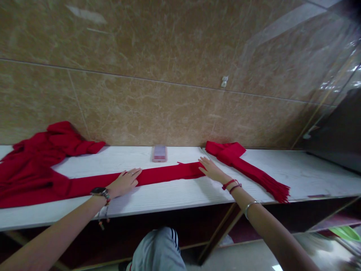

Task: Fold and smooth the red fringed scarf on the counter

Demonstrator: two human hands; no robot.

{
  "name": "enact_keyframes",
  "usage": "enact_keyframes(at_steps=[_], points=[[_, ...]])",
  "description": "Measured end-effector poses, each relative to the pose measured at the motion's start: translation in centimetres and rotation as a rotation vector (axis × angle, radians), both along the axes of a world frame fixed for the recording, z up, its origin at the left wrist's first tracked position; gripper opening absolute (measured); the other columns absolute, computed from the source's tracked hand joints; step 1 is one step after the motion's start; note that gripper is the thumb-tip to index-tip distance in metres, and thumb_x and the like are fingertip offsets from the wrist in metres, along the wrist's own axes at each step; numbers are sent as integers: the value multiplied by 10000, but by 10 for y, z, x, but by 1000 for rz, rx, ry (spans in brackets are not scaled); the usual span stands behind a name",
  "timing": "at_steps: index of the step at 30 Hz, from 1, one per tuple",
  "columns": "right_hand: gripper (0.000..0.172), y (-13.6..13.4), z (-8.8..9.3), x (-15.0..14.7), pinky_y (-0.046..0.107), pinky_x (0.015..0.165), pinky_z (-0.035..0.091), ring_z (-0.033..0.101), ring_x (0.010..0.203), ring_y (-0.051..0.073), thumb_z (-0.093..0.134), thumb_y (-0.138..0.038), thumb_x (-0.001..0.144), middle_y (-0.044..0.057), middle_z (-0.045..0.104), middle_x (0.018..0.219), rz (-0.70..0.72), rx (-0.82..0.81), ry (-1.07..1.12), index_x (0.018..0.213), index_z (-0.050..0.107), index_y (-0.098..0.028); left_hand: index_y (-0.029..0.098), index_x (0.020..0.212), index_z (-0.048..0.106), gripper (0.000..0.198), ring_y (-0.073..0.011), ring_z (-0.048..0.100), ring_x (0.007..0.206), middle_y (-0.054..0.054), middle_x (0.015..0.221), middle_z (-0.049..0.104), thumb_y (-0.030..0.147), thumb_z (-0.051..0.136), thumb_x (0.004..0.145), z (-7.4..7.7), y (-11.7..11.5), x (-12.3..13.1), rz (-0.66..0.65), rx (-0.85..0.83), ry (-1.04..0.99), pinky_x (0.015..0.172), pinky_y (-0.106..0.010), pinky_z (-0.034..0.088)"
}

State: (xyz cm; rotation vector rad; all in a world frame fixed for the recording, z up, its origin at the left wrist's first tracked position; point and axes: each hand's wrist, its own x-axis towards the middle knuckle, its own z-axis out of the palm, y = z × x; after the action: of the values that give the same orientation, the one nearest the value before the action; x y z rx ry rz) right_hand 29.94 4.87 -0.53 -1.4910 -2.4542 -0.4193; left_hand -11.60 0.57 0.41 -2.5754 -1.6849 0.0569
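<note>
A long red scarf (pixel 166 177) lies in a narrow, flat band along the white tabletop. Flat on the band's middle rests my left hand (pixel 125 183), fingers stretched out. At the band's right end, my right hand (pixel 209 169) touches the cloth with its fingers extended and slightly apart. To the left, the band runs into a crumpled heap of red cloth (pixel 36 158); whether all of it is one piece I cannot tell. A second red scarf (pixel 239 162), loosely folded and with a fringed end, lies to the right of my right hand.
A small phone-like object in a pinkish case (pixel 159 154) sits behind the band near the tiled wall (pixel 158 109). At the far right stands a dark, bulky object (pixel 338 131). Open shelving (pixel 191 226) is under the white tabletop (pixel 175 195). My knee (pixel 158 250) is in front.
</note>
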Motion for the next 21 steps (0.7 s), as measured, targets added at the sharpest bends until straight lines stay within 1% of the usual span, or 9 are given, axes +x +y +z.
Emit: enact_keyframes(at_steps=[2,3,4,6,9,12,16,18,21], points=[[432,-16,7,-39,427,979,352,389,1220,235,420,-298,865,144,467,1300,219,-25,54,1265,449,-138,168,1297,417,469,-216,330,1254,-89,1362,393,272,259,867,8,8,6,-34,3,-15,1018,-443,222],[424,-24,10,-59,399,972,364,415,1198,219,439,-297,857,133,498,1271,295,-37,67,1253,463,-146,178,1260,462,448,-217,374,1221,-91,1326,438,293,264,875,11,14,9,-58,6,-34,1005,-426,248],[410,-33,13,-80,371,957,379,444,1169,211,461,-287,848,132,524,1240,338,-42,70,1229,484,-138,179,1230,493,436,-214,419,1180,-95,1289,477,315,271,880,15,20,13,-81,4,-64,986,-393,281],[337,-46,17,-116,335,902,414,506,1082,202,478,-228,840,134,579,1149,380,-42,9,1157,531,-124,166,1192,524,425,-203,495,1082,-106,1203,542,344,303,876,20,32,20,-100,-27,-139,926,-322,342],[240,-53,22,-151,313,767,460,575,916,196,429,-119,851,127,633,970,369,-53,-154,1054,559,-113,155,1094,585,383,-197,552,935,-91,1016,625,354,404,822,24,49,28,-25,-134,-264,823,-267,383],[217,-49,22,-162,294,649,460,588,824,202,420,-69,842,122,634,896,350,-45,-260,1010,553,-103,169,931,640,305,-183,562,806,-43,854,649,361,486,752,26,62,32,32,-235,-329,715,-239,393],[180,-41,18,-159,291,632,432,569,799,201,439,-83,844,108,626,865,365,25,-271,978,558,-102,157,728,641,282,-151,526,620,-2,654,617,410,520,698,28,72,37,32,-319,-382,567,-223,368],[178,-40,15,-157,305,654,421,552,804,200,437,-105,856,98,618,859,356,78,-235,987,556,-108,150,724,637,306,-142,507,582,6,614,604,431,523,683,29,75,40,31,-340,-432,538,-221,356],[169,-39,12,-157,328,674,406,527,822,207,429,-145,871,90,602,861,337,168,-183,982,554,-120,142,758,638,321,-142,513,619,-2,669,626,432,537,662,30,77,46,21,-333,-511,556,-217,361]])
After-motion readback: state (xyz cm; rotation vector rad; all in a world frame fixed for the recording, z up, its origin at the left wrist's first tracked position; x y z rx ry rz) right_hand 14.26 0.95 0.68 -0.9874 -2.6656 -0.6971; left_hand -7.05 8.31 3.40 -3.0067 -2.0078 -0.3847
